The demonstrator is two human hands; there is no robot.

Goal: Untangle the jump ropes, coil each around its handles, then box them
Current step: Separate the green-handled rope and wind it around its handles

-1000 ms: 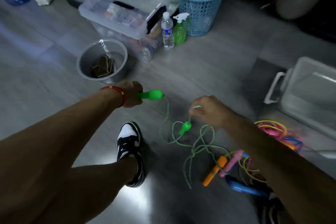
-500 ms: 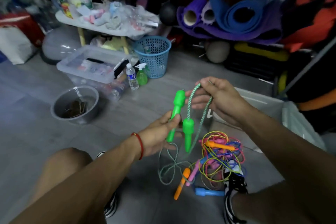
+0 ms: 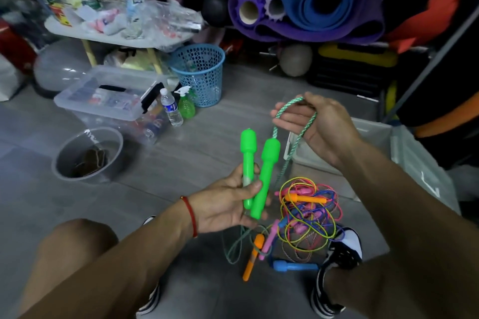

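My left hand [image 3: 225, 202] grips both green handles [image 3: 261, 171] of one jump rope side by side, upright. Its green-and-white cord [image 3: 290, 137] runs up from one handle, loops over my right hand [image 3: 316, 127], which holds it between thumb and fingers, and hangs back down to the floor. Below lies a tangle of jump ropes [image 3: 305, 217] in yellow, pink and blue, with orange handles [image 3: 252, 256], a pink handle [image 3: 269, 238] and a blue handle [image 3: 293, 265]. A clear storage box [image 3: 373, 137] stands on the floor behind my right hand.
My two shoes [image 3: 337, 261] flank the tangle. A grey bucket [image 3: 88, 155] sits at left. Behind it are a lidded clear bin [image 3: 108, 90], a water bottle [image 3: 171, 107], a green spray bottle [image 3: 186, 103] and a blue basket [image 3: 199, 72]. Rolled mats [image 3: 311, 5] fill the back.
The second green handle has come up into my left hand beside the first. My right hand has lifted the cord loop a little higher and to the right.
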